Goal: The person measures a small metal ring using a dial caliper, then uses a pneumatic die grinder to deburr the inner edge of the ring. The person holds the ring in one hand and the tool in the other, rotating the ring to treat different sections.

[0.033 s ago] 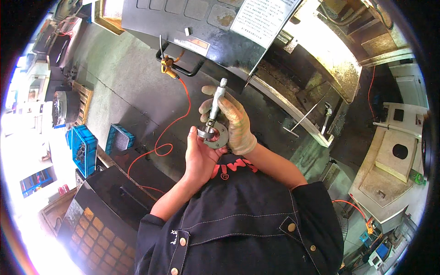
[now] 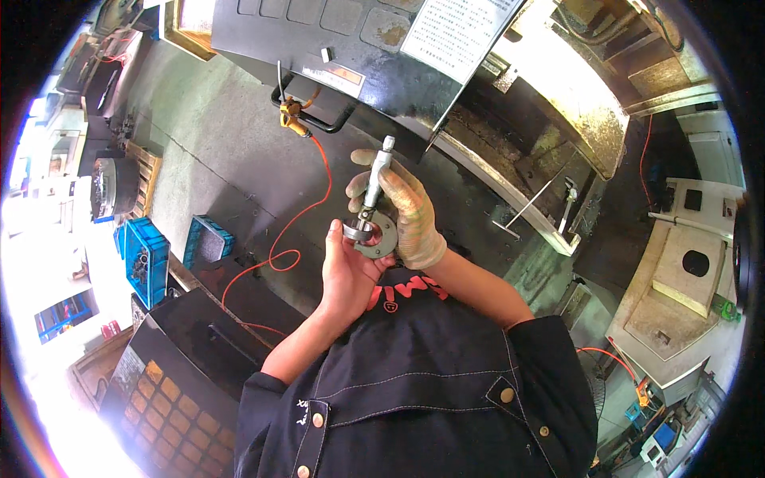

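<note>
In front of my chest my right hand, in a stained pale work glove, is closed around the silver barrel of a micrometer. The micrometer's barrel points up and away from me, with its grey rounded frame at the near end. My bare left hand is closed on a small dark metal ring, its thumb along the ring's left side. The ring sits within the micrometer's frame, by the measuring faces. Whether both faces touch the ring is too small to tell. Some left fingertips are hidden behind the frame.
A yellow air gun hangs at a dark machine's handle, its red hose trailing over the floor. Blue crates stand at the left. An open machine bay lies ahead right, with a T-handled rod at its sill.
</note>
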A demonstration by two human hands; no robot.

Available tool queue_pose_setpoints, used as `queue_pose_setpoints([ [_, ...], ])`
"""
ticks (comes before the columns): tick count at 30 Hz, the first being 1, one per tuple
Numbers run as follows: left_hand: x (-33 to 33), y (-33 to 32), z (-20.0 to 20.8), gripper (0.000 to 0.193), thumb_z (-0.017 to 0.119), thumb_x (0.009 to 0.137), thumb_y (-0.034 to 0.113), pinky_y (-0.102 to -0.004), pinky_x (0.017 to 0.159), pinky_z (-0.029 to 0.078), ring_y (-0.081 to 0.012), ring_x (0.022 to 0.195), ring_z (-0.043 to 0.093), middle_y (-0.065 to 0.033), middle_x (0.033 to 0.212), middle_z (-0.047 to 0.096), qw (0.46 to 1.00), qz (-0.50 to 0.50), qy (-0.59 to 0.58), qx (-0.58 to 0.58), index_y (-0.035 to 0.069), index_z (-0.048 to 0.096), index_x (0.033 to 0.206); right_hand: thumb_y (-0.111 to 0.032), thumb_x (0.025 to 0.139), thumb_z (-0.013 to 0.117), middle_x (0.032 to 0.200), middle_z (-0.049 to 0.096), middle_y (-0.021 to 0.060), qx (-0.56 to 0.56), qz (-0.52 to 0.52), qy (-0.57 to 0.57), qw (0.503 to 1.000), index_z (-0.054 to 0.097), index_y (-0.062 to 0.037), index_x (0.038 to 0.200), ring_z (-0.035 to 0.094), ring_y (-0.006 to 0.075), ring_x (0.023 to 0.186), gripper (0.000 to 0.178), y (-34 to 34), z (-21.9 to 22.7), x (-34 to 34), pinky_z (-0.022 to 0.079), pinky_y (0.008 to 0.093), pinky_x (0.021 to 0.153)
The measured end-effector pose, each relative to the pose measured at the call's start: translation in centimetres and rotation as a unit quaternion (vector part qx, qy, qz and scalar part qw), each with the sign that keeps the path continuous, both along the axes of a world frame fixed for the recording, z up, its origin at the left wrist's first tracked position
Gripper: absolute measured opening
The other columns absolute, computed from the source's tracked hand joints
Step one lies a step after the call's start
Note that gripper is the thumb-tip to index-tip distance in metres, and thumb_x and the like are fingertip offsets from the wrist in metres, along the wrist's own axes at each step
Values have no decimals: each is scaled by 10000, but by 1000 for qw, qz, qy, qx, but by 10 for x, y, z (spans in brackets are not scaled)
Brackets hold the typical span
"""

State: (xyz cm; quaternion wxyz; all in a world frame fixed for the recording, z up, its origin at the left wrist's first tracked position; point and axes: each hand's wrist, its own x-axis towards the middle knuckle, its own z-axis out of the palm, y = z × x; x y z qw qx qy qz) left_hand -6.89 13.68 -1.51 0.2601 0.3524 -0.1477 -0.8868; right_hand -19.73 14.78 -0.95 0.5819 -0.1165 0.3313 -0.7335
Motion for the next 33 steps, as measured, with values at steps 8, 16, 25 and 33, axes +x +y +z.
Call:
queue_pose_setpoints([
  [8, 0, 0, 2, 506, 315, 970, 496, -350, 742, 490, -199, 885, 579, -78, 989, 598, 1000, 1, -1, -4, 40, 515, 1066, -345, 915, 530, 858, 608, 50, 0, 2, 9, 1000, 519, -40, 1176, 585, 127, 754, 402, 0, -2, 0, 476, 245, 675],
  [16, 3, 0, -3, 500, 315, 970, 497, -345, 735, 493, -200, 889, 583, -79, 1008, 596, 1000, -3, 12, 8, 50, 513, 1077, -359, 915, 540, 850, 609, 43, 7, -2, 16, 1000, 526, -49, 1167, 590, 120, 745, 400, 0, -3, 1, 478, 244, 661],
  [25, 1, 1, 0, 493, 309, 971, 494, -343, 739, 494, -200, 905, 585, -79, 1033, 594, 1000, -7, 2, 18, 59, 502, 1102, -358, 923, 533, 841, 608, 43, 15, -2, 29, 999, 531, -48, 1164, 584, 112, 734, 393, 2, -2, 1, 481, 240, 660],
  [33, 2, 2, -3, 488, 303, 973, 491, -348, 754, 489, -198, 932, 579, -77, 1057, 589, 1000, -9, 11, 12, 66, 492, 1118, -362, 913, 553, 838, 608, 38, 8, -4, 10, 1000, 530, -49, 1159, 589, 114, 736, 399, 3, -3, 1, 481, 238, 655],
])
